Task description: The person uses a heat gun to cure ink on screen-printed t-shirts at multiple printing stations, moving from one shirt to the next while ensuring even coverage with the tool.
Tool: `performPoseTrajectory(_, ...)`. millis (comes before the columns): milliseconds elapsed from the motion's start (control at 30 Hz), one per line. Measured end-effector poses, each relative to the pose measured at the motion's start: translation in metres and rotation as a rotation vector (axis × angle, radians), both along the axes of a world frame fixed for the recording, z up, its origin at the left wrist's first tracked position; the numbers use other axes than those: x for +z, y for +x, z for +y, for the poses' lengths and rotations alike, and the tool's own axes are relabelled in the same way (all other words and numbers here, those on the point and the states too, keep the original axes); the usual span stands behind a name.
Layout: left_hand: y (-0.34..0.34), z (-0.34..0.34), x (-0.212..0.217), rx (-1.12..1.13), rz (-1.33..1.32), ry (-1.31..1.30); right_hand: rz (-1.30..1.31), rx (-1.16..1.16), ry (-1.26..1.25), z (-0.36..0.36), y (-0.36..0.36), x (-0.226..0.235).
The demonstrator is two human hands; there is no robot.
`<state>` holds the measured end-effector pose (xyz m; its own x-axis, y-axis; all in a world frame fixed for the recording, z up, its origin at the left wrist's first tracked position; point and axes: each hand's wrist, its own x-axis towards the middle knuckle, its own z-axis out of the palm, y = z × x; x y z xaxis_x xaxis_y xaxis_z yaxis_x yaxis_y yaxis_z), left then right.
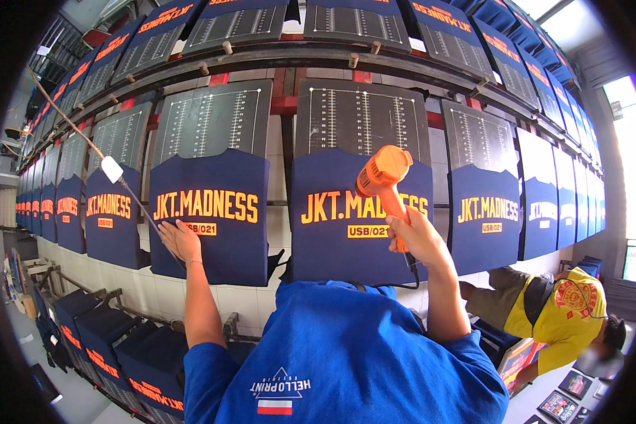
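An orange hair dryer (pixel 382 174) is gripped by the handle in my right hand (pixel 422 237), its round head over the print of a navy shirt piece (pixel 346 258) on a dark board (pixel 325 120). My left hand (pixel 182 242) rests with fingers stretched out on the neighbouring navy shirt piece (pixel 226 254), at the lower left of its orange-yellow lettering. A thin cord with a white connector (pixel 112 169) runs down from the upper left and passes by this hand. Whether the hand touches the cord I cannot tell. A dark cable (pixel 407 285) hangs from the dryer's handle.
Rows of boards with printed navy shirts (pixel 484 219) stretch left and right. Behind them runs a metal rail (pixel 297 56) with wooden pegs, and another row beyond. More shirts (pixel 106 328) lie behind me at lower left. A person in a yellow shirt (pixel 569 300) bends at the right.
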<state>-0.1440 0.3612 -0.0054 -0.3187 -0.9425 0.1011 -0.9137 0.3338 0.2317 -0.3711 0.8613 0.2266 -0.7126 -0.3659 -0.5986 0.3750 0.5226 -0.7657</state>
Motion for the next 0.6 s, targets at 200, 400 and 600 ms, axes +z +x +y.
performPoseTrajectory(200,-0.014,0.046,0.005,-0.085,-0.037,0.022,0.023,-0.048,-0.036,0.004,-0.007,0.001)
performPoseTrajectory(400,-0.020,0.104,0.002,-0.161,-0.029,-0.064,-0.025,0.046,-0.053,0.017,-0.020,0.005)
performPoseTrajectory(600,-0.015,0.151,0.004,-0.206,-0.066,-0.065,-0.046,0.147,-0.058,0.025,-0.038,0.003)
